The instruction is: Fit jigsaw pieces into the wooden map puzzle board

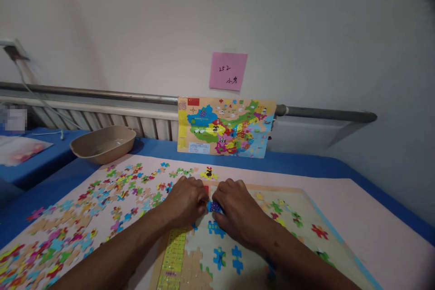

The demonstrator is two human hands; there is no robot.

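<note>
Both hands are down on the puzzle board (299, 204), close together near its far left corner. The left hand (186, 201) rests knuckles up, its fingers curled in and narrow, the tips pressed against a small blue-purple puzzle piece (215, 207) that lies on the board between the two hands. The right hand (238, 210) comes in from the other side, its fingers likewise bent and close together, touching the same piece; the thumb sides of the two hands nearly meet over it. I cannot tell whether either hand actually pinches the piece or only pushes on it.

On the board, a few blue pieces (219, 258) sit already fitted just nearer the person, and some green and red ones lie scattered toward the right side. To the left of the board, a wide spread of loose colourful pieces (84, 208) covers the pink mat (367, 217) on the blue counter (306, 161). Beyond the hands, a printed map picture (226, 127) leans upright against the wall under a pink sticky note (227, 71). A beige bowl (103, 144) stands on the counter well off to the left.
</note>
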